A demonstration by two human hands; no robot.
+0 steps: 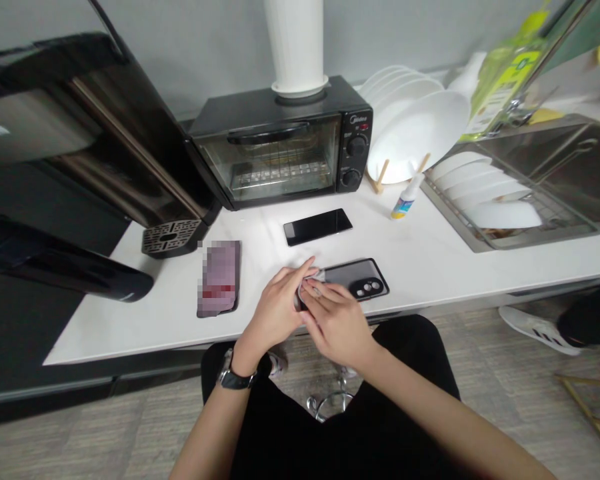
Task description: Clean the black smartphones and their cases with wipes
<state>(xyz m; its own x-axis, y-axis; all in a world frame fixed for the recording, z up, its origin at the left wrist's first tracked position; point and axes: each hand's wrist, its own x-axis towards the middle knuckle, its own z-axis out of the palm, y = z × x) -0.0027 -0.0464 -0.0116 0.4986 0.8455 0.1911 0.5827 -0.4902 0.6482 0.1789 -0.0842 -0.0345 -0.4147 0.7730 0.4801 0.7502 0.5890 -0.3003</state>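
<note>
A clear phone case (347, 274) with a black rim and a camera cutout is at the counter's front edge. My left hand (279, 301) is closed around its left end, thumb raised. My right hand (339, 321) is closed over that same end, its fingers pressing a pale, crumpled cloth (321, 275) against the case. Fingers hide most of the cloth and the case's left end. Beyond my hands, a black smartphone (319, 227) lies flat. To the left rests a purplish, phone-shaped item (222, 273), partly pixelated. A small spray bottle (405, 201) stands farther right.
Behind is a toaster oven (280, 157) with a white cylindrical container (296, 47) on top. A dark machine with a drip tray (173, 237) stands left. White plates (417, 133) in a rack and a sink (570, 167) are at right. Another person's shoe (537, 330) shows below.
</note>
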